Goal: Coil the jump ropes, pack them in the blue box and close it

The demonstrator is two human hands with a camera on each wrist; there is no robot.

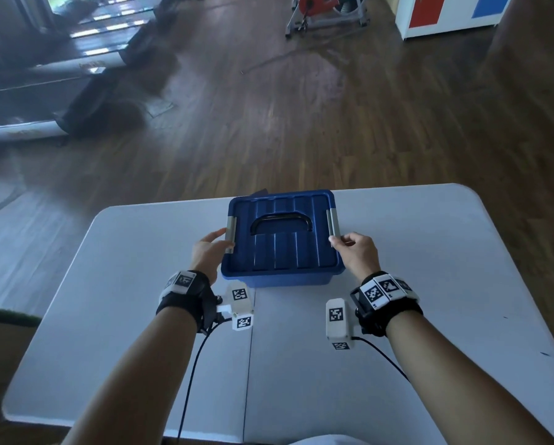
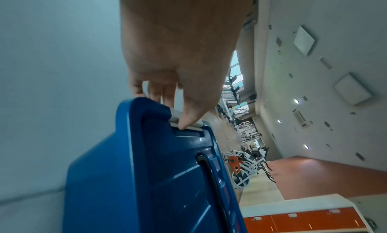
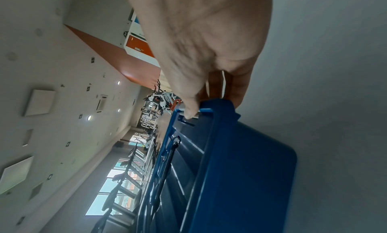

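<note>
The blue box (image 1: 282, 252) stands on the white table (image 1: 429, 284) with its ribbed lid on and a black carry handle (image 1: 282, 218) lying flat on top. No jump rope shows in any view. My left hand (image 1: 209, 252) is at the grey left latch (image 1: 231, 231); in the left wrist view the thumb of the left hand (image 2: 178, 46) presses on the latch (image 2: 195, 128) and the fingers reach down its outer side. My right hand (image 1: 357, 252) pinches the grey right latch (image 1: 333, 224); its thumb lies on the latch (image 3: 197, 116) at the edge of the box (image 3: 240, 162), fingers curled beneath.
The table ends just behind the box, with wooden floor beyond. Treadmills (image 1: 76, 101) stand far left, an exercise bike (image 1: 327, 14) and red and blue lockers (image 1: 445, 11) at the back. A green mat (image 1: 6, 316) lies left of the table. Camera cables trail from both wrists.
</note>
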